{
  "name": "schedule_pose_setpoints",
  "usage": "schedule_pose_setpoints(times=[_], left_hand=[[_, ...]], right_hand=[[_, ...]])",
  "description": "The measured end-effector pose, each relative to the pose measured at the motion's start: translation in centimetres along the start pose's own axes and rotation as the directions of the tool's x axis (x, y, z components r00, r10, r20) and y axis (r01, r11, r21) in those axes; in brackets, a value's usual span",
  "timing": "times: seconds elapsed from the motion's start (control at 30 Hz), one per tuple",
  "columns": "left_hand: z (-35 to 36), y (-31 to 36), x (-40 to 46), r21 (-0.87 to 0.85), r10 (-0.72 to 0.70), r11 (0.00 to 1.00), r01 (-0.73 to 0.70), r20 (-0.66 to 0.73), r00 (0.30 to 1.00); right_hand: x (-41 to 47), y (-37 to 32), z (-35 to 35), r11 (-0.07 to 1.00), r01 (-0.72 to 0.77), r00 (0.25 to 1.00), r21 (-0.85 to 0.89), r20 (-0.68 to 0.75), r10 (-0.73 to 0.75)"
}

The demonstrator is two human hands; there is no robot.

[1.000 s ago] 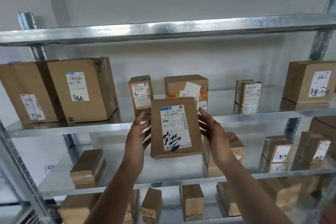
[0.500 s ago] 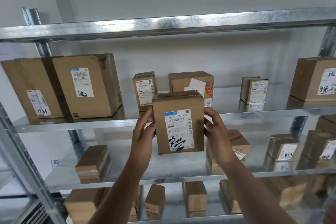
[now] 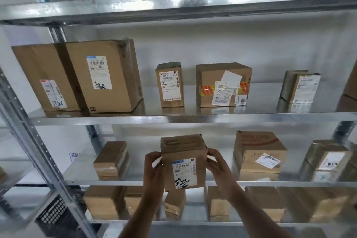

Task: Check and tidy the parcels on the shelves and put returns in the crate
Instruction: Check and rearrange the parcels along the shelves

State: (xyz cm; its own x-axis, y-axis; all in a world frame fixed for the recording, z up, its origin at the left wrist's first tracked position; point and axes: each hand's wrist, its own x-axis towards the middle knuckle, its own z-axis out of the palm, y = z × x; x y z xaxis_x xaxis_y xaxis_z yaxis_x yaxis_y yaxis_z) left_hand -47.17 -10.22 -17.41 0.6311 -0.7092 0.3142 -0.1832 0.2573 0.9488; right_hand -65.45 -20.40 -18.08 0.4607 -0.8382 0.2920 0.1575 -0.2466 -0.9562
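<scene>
You've dropped the parcel down to the middle shelf now, left hand and right hand fingers gripping its sides.

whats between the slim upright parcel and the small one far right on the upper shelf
One taped box with orange-striped tape and loose labels stands between them, bare shelf either side, in the head view.

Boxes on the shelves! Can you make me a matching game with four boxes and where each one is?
Things:
1. box with striped tape
2. biggest box
3. box with black scribble
4. black crate

Places:
A. held between both hands
B. down low on the left, behind the shelf post
C. middle of the upper shelf
D. left end of the upper shelf, touching another box

Pairs: 1-C, 2-D, 3-A, 4-B. The left hand and right hand press on the sides of box 3.
</scene>
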Motion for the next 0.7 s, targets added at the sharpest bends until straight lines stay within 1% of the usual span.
schedule_pose_setpoints(times=[0.07,0.1,0.17,0.3,0.4,0.47,0.57,0.63,0.7], left_hand=[[-0.7,-2.7,1.4,0.007,-0.123,0.992,0.124,-0.012,0.992],[-1.0,-3.9,2.4,0.014,-0.185,0.983,0.185,0.007,0.983],[-1.5,-5.7,4.3,0.043,-0.285,0.958,0.283,0.065,0.956],[-1.8,-9.2,9.3,0.127,-0.413,0.911,0.394,0.219,0.884],[-1.3,-11.5,12.7,0.162,-0.453,0.891,0.424,0.305,0.838],[-0.9,-13.7,15.1,0.162,-0.495,0.869,0.468,0.329,0.805],[-0.3,-17.5,18.1,0.161,-0.552,0.831,0.533,0.368,0.749],[0.3,-21.2,19.5,0.172,-0.576,0.814,0.555,0.366,0.731],[0.9,-22.6,20.0,0.166,-0.593,0.798,0.58,0.389,0.705]], right_hand=[[1.2,2.5,0.9,0.993,-0.106,0.994,-0.055,-0.035,0.105],[2.0,3.9,1.3,0.985,-0.149,0.988,-0.085,-0.05,0.145],[3.6,6.0,1.7,0.964,-0.214,0.976,-0.157,-0.077,0.205],[7.8,10.1,2.6,0.919,-0.318,0.945,-0.231,-0.155,0.288],[10.7,12.1,3.3,0.875,-0.399,0.915,-0.272,-0.181,0.361],[12.5,13.5,3.6,0.846,-0.432,0.901,-0.312,-0.193,0.389],[14.6,14.3,4.2,0.807,-0.506,0.858,-0.304,-0.277,0.433],[15.3,14.4,4.5,0.776,-0.56,0.818,-0.29,-0.338,0.465],[15.6,15.1,4.7,0.755,-0.598,0.787,-0.268,-0.375,0.49]])
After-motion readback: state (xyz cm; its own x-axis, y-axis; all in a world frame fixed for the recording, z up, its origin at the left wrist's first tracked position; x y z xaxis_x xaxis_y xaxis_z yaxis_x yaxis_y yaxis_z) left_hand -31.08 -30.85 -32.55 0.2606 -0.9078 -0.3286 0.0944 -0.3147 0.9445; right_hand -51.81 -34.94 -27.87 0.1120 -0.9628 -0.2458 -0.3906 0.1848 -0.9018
